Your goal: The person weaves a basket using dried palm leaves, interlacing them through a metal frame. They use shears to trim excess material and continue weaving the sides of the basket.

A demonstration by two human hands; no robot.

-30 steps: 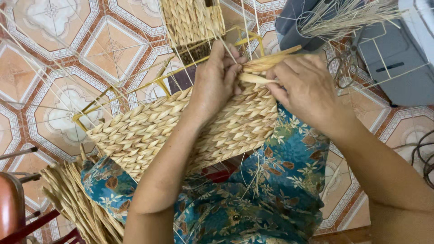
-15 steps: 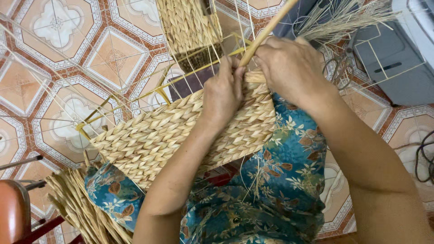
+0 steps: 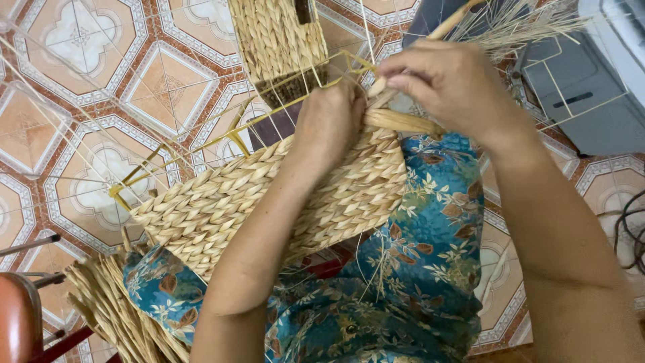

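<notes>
Pinching a straw strand [image 3: 430, 33], right hand [image 3: 447, 84]; left hand [image 3: 329, 124] gripping woven basket [image 3: 222, 202].

Half-woven straw basket [image 3: 222, 208] on lap — pale fibre strand [image 3: 403, 122] drawn taut.

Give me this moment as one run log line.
left hand: presses woven panel | right hand: pinches straw strand | panel on lap

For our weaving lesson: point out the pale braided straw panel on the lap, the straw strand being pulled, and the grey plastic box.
Pale braided straw panel [image 3: 222, 208]: head view, middle of the weave.
Straw strand [image 3: 447, 27]: head view, upper length above the right hand.
Grey plastic box [image 3: 584, 101]: head view, top face.
</notes>
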